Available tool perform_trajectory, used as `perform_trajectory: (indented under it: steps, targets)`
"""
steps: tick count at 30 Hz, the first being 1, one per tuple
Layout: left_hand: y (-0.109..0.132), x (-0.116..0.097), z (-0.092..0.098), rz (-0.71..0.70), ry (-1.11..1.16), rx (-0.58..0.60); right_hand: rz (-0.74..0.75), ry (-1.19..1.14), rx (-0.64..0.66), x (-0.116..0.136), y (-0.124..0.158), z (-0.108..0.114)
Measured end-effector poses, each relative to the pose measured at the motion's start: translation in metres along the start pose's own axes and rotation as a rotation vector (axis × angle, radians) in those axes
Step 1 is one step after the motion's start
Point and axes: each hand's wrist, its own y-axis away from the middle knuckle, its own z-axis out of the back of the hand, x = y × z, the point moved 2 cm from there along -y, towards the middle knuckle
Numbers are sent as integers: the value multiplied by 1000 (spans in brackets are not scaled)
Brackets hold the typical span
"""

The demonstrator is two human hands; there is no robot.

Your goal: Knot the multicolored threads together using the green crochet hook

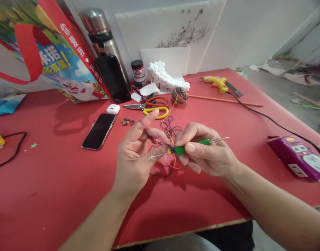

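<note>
Right hand (210, 150) grips a green-handled metal hook (180, 150); left hand (135, 153) pinches small multicoloured yarn work (170, 150) between closed fingers. Apparently mid-stitch; next requires steady tension.

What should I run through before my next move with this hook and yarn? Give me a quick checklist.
1. Right hand has a firm-looking grip on the green-handled hook, thumb against fingers: ok.
2. Pink yarn runs from the left hand's raised index finger to the small yarn piece: ok.
3. A loop sits properly on the hook: cannot tell; fingers and strands crowd the spot.
4. Loose purple yarn lies untangled: not ok, it rests in overlapping loops beyond the hands.
5. Scissors lie on the table, apart from both hands: ok.
6. Glue gun lies away from both hands: ok; whether it's hot, cannot tell.
</note>
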Motion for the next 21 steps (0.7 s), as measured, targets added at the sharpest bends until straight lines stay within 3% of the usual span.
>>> perform_trajectory:
  steps: [3, 9, 14, 21]
  targets:
    - [0, 2, -4, 31, 68, 7, 77, 44, -13, 3, 3, -4]
    - [-2, 1, -9, 165, 267, -85, 216, 92, -220, -1, 2, -4]
    - [-3, 0, -7, 218, 335, -130, 221, 243, -209, -3, 4, -1]
    - [-7, 0, -7, 157, 332, -163, 245, 307, -139, 0, 9, -5]
